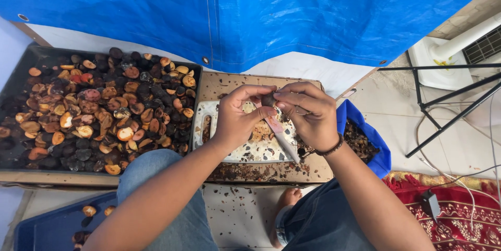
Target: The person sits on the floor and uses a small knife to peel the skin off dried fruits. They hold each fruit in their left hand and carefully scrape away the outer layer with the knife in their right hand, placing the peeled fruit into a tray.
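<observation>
While we are sitting low over the work, we are holding 1 small dark fruit up between both hands, just above the white cutting board, probably so that whatever falls from it is landing on the board and not on our knees. Our left hand is pinching the fruit from the left, its thumb and fingertips closing on the fruit's near side, so that it is being steadied rather than squeezed. Our right hand is curling over from the other side, gripping a knife whose pale blade is pointing down toward the board while the fingers of that hand are also touching the fruit's right side; both hands are therefore clenched on something, neither lying loose. The fruit is sitting right at the meeting of the 2 sets of fingertips, mostly covered, with only a dark patch showing. The board is lying on a speckled brown tray in front of us, scraps scattered over it. To our left, a big dark tray is holding many halved fruits, cut faces orange, within easy reach. To our right, a blue container is holding dark peelings, just beside the knife hand.
</observation>
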